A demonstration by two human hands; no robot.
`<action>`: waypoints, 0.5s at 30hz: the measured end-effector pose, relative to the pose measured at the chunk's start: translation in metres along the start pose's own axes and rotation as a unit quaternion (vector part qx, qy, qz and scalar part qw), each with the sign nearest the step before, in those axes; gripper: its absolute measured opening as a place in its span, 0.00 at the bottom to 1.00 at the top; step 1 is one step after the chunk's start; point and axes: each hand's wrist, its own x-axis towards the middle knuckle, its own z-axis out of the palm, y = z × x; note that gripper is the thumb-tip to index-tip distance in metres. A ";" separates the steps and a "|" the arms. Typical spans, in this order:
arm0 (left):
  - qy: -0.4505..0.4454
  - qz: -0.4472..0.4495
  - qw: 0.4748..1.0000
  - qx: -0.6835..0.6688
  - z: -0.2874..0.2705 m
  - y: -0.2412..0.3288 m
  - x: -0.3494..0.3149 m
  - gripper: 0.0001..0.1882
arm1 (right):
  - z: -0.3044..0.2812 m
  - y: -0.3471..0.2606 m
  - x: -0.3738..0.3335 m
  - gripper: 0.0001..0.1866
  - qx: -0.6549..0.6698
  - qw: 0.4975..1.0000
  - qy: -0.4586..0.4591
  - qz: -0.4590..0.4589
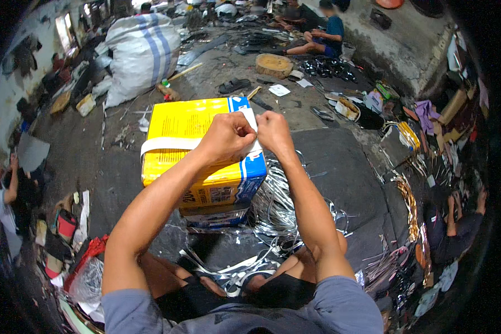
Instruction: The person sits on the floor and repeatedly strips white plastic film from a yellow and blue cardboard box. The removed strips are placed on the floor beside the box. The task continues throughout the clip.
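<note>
White flat strap [170, 144] lies across the top of the yellow-and-blue carton [186, 117] before us. At the carton's right end, our left hand [228, 135] and our right hand [274, 131] are clenched close together, grasping a white strip [249, 116]. Silvery strips [278, 195] are heaped just beside the carton.

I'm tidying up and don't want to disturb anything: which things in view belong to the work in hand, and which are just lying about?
Seem in use:
yellow-and-blue box, under the left hand and right hand
white strip across its top
silvery strips beside it, probably

Seem just lying about:
white sack
round wood block
dark sandal
purple material
</note>
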 end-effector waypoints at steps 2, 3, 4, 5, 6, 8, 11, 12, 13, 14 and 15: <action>0.005 0.008 1.000 -0.005 0.001 -0.001 0.001 0.04 | 0.009 0.020 -0.002 0.19 0.046 0.998 -0.017 0.031; 0.010 -0.003 1.000 -0.009 0.002 -0.002 0.001 0.04 | 0.015 0.033 -0.006 0.18 0.078 0.995 -0.022 0.055; 0.007 -0.012 1.000 -0.014 0.002 -0.002 0.001 0.04 | 0.024 0.047 -0.013 0.18 0.110 0.990 -0.026 0.083; 0.008 -0.010 1.000 -0.020 0.002 -0.002 0.002 0.05 | 0.035 0.058 -0.017 0.17 0.143 0.982 -0.025 0.125; 0.009 -0.011 1.000 -0.016 0.003 -0.001 0.002 0.05 | 0.043 0.071 -0.021 0.17 0.154 0.982 -0.023 0.110; 0.006 -0.013 1.000 0.001 0.003 0.001 0.002 0.05 | 0.055 0.095 -0.034 0.18 0.164 0.976 -0.014 0.145; 0.004 -0.016 1.000 0.010 0.002 0.003 0.002 0.05 | 0.070 0.124 -0.050 0.19 0.128 0.982 -0.006 0.137; 0.008 -0.017 1.000 0.015 0.002 0.003 0.003 0.05 | 0.073 0.133 -0.055 0.19 0.108 0.985 -0.008 0.135; 0.007 -0.014 1.000 0.012 0.002 0.003 0.003 0.05 | 0.074 0.143 -0.063 0.20 0.105 0.987 -0.012 0.118; 0.010 -0.013 1.000 0.011 0.002 0.002 0.003 0.05 | 0.079 0.151 -0.068 0.20 0.062 0.992 -0.011 0.112; 0.008 -0.013 1.000 0.012 0.002 0.002 0.003 0.05 | 0.085 0.159 -0.073 0.20 0.044 0.995 -0.011 0.094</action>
